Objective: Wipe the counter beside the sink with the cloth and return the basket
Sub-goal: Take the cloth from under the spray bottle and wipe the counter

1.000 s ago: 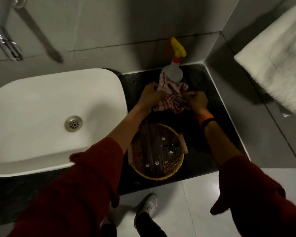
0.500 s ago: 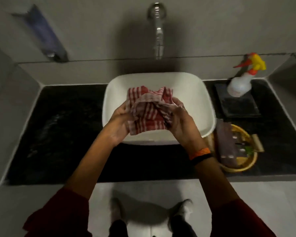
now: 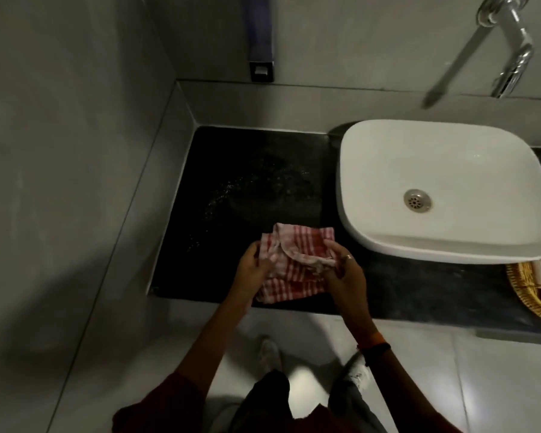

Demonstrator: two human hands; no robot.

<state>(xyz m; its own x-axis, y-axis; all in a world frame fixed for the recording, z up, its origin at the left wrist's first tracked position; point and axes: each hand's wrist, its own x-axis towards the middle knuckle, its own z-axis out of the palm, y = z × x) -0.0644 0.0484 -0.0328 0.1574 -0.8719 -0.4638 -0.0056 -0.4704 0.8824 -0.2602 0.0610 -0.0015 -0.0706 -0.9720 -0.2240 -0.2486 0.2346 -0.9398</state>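
Head view — cloth [image 3: 294, 270] between left hand [image 3: 253, 270], right hand [image 3: 345, 276]

red-and-white checked fabric cloth [image 3: 294, 267], frame centre | black stone counter [image 3: 247, 189] flecked with pale specks, centre left | glossy white rounded ceramic sink [image 3: 444, 232] with silver drain, right | yellow-brown woven wicker basket [image 3: 525, 295], right edge | grey wall tiles [image 3: 60, 151], left | dark red sleeves [image 3: 169, 404], bottom | orange and black wristbands [image 3: 374, 343], lower right
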